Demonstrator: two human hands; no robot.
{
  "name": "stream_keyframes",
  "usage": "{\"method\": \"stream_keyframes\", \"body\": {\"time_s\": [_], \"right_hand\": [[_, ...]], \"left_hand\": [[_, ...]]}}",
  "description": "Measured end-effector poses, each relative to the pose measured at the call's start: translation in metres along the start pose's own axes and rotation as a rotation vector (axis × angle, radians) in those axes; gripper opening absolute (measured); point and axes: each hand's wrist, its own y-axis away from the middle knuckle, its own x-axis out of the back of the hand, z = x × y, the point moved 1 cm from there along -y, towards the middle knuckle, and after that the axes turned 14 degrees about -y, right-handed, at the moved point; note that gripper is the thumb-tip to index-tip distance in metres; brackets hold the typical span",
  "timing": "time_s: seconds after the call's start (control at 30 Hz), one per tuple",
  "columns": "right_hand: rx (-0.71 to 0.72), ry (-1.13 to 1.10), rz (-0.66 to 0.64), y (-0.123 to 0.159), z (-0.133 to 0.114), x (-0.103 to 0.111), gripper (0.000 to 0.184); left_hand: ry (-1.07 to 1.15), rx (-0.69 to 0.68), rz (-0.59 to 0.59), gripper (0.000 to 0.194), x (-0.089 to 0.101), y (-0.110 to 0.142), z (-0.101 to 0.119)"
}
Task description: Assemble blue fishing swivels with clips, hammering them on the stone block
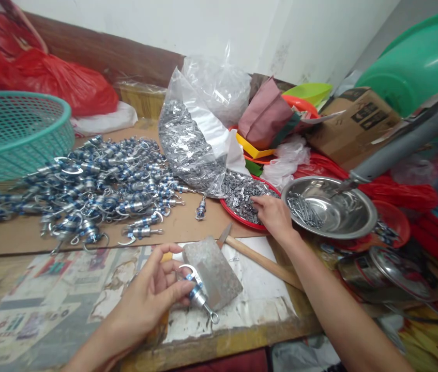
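Note:
My left hand (164, 281) is closed on a hook fitting (196, 293), a silver cylinder with blue bands, a curved arm at the top and an eye ring at the lower end. It is held just over the near left side of a flat stone block (216, 276). My right hand (271, 209) reaches into a red tray (238, 221) heaped with small metal plates (242, 196). Its fingers are pinched together at the heap, and what is between them is too small to make out. A hammer (261, 261) with a wooden handle lies beside the block.
A large pile of similar fittings (106, 186) spreads over cardboard at left, by a teal basket (20, 139). Behind the tray leans a clear bag (193, 142) of metal plates. To the right, a steel bowl (343, 217) holds pins, with a grey tool arm (401, 139) over it.

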Motion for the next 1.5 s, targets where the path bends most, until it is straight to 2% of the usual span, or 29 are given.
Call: {"method": "stream_keyframes", "body": {"time_s": [0.13,0.23,0.4,0.43,0.57,0.63,0.7,0.87,0.97,1.1,1.2,1.33,1.4,1.5], "right_hand": [[0.04,-0.137,0.054,0.002,0.0,0.007,0.023],[0.06,-0.308,0.05,0.019,-0.021,0.009,0.02],[0.151,-0.654,-0.21,0.073,-0.076,0.001,0.01],[0.166,-0.721,-0.216,0.079,-0.082,0.0,0.008],[0.144,-0.821,-0.012,0.08,-0.079,0.002,0.011],[0.126,-0.844,-0.018,0.078,-0.078,0.005,0.013],[0.138,-0.87,-0.119,0.083,-0.083,0.008,0.012],[0.151,-0.78,-0.512,0.097,-0.108,0.004,0.014],[0.242,-0.668,-0.582,0.097,-0.116,-0.002,0.014],[0.326,-0.593,-0.487,0.096,-0.115,-0.009,0.015],[0.346,-0.62,-0.395,0.095,-0.114,-0.015,0.017],[0.373,-0.653,-0.35,0.097,-0.116,-0.015,0.012],[0.405,-0.711,-0.19,0.112,-0.111,-0.006,0.016],[0.548,-0.7,0.176,0.161,-0.084,0.006,0.044]], "left_hand": [[0.023,0.016,0.011,0.046,0.002,-0.001,-0.002],[0.034,0.022,0.031,0.048,0.003,-0.001,-0.001],[0.05,0.022,0.061,0.047,0.002,-0.002,-0.002],[0.049,0.023,0.061,0.047,0.002,-0.002,-0.002],[0.048,0.016,0.067,0.045,0.001,-0.002,-0.003],[0.051,0.011,0.071,0.045,0.002,-0.002,-0.003],[0.05,0.01,0.07,0.046,0.002,-0.002,-0.003],[0.038,0.017,0.057,0.047,0.002,-0.002,0.002],[0.032,0.012,0.06,0.049,0.001,-0.002,0.006],[0.032,0.005,0.063,0.049,0.0,-0.002,0.008],[0.031,0.0,0.061,0.049,-0.001,-0.002,0.009],[0.023,-0.003,0.068,0.05,-0.001,-0.001,0.009],[0.019,-0.002,0.072,0.051,0.0,-0.002,0.008],[0.011,-0.01,0.072,0.049,0.001,-0.001,0.007]]}}
